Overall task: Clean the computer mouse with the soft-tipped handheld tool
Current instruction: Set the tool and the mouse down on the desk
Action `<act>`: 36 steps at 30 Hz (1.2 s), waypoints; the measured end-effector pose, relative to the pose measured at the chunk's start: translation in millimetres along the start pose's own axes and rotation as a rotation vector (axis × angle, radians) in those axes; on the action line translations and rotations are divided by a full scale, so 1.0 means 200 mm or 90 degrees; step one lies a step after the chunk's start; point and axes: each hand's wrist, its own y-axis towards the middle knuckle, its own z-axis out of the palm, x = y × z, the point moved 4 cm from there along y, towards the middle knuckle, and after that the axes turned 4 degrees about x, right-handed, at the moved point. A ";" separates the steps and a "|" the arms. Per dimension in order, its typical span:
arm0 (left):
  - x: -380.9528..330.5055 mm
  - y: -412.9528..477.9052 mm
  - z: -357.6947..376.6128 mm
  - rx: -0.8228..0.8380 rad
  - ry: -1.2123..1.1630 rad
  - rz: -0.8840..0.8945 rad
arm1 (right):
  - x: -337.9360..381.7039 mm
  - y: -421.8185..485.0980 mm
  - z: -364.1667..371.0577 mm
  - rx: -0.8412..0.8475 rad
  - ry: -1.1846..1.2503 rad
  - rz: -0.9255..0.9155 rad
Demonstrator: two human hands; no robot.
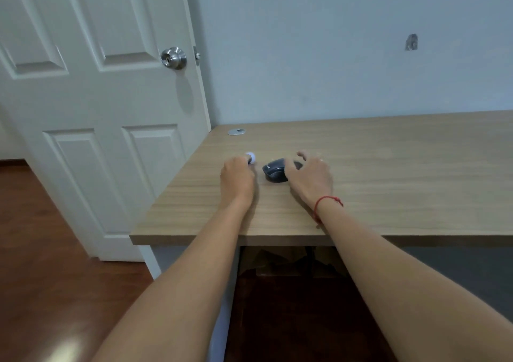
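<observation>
A dark computer mouse [274, 170] lies on the wooden desk [388, 173] near its left end. My right hand [309, 178] rests over the mouse's right side with fingers spread; whether it grips the mouse is unclear. My left hand [237, 177] is closed just left of the mouse. A small white rounded tip of the handheld tool [250, 156] sticks out past its fingers; the rest of the tool is hidden in the hand.
A round metal cable grommet [236, 131] sits at the desk's back left corner. A white door [97, 98] with a steel knob [174, 58] stands to the left. The desk's front edge [277, 239] crosses under my forearms. A pale wall is behind.
</observation>
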 end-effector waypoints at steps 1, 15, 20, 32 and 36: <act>0.01 0.00 0.01 0.016 0.012 0.007 | 0.02 -0.02 0.01 0.003 -0.022 -0.015; 0.06 0.12 0.14 0.102 0.024 0.025 | -0.03 0.17 0.01 0.094 -0.038 -0.002; 0.07 0.16 0.16 0.097 0.006 0.020 | 0.06 0.16 0.09 0.024 -0.107 0.049; 0.08 0.21 0.19 0.125 0.002 0.010 | 0.04 0.29 0.14 0.170 -0.044 0.005; 0.08 0.23 0.20 0.130 0.003 0.020 | 0.06 0.30 0.15 0.175 -0.024 -0.035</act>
